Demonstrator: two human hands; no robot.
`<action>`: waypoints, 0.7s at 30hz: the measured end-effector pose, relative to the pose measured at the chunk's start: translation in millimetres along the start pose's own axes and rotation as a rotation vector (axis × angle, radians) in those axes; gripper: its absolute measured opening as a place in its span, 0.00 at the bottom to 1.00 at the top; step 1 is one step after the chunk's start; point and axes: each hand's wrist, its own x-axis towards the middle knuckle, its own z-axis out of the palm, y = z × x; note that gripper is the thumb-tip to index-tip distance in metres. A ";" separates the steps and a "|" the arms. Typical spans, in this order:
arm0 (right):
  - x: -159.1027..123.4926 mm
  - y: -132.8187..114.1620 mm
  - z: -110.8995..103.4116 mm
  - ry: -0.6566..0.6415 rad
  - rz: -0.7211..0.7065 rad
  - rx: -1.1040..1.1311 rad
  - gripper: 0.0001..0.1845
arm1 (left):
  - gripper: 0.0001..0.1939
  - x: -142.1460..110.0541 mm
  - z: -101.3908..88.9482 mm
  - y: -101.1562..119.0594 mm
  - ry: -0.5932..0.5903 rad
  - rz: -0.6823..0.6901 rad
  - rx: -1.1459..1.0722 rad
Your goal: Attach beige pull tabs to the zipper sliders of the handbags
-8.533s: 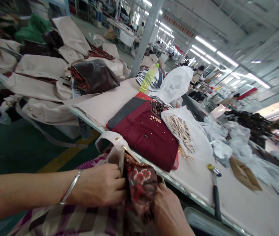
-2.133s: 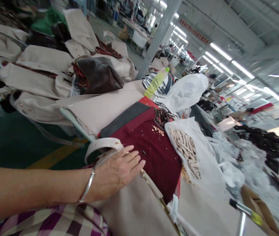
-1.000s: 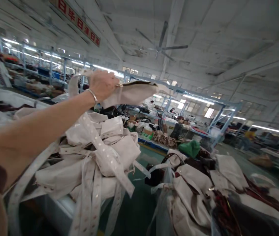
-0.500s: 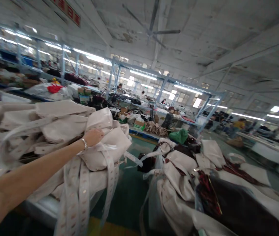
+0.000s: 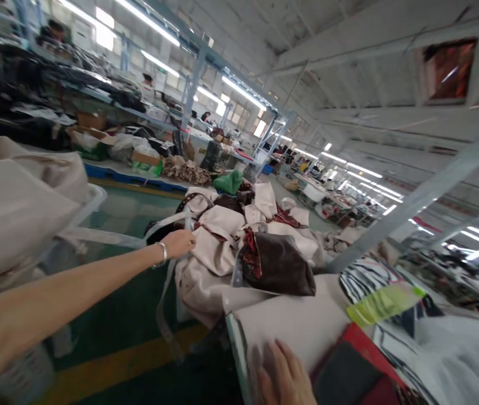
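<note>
From where I'm standing, the pale bags [image 5: 219, 220] are lying in a loose heap just beyond the desk [image 5: 298, 318], and a dark brown bag [image 5: 287, 265] is sitting among them, its red patterned lining [image 5: 251, 254] showing at the mouth. The left hand [image 5: 179, 243] is hanging at the near side of the heap with its fingers curled in close together — whether that grip is clamping on a fold or a strap, or only touching, I cannot tell. The right hand [image 5: 287, 377] is spreading its blurred fingers over the near part of the desk, apart from the bags and not closing on anything I can make out. The pale bags are slumping and creasing, so I'm judging them soft and fairly light, with limp bodies that would be sagging away from a pinch at one side. The smooth skin of the dark one is looking a little slippery to me, though hardly fragile. A gathered hold at the mouth or the base of a strap would be serving best — the long pale strap [image 5: 164, 308] is dangling towards the floor [image 5: 115, 329], and lifting by its loose end would be inviting a swing or a snag.
</note>
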 end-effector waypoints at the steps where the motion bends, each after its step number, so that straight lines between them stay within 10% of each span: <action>1: -1.6 2.5 7.9 -0.003 -0.018 -0.030 0.20 | 0.11 14.0 20.9 14.2 -0.034 -0.005 -0.073; 12: -6.4 -12.1 1.7 -0.097 0.104 -0.017 0.23 | 0.20 125.9 207.0 169.4 -0.326 -0.424 -0.879; 16: -1.4 -19.0 -5.4 -0.116 0.159 0.011 0.24 | 0.16 130.0 221.2 191.1 -0.275 -0.395 -0.982; 21: 7.9 -26.1 -18.9 -0.170 0.200 0.087 0.22 | 0.11 114.3 179.0 212.2 -0.224 -0.080 -1.121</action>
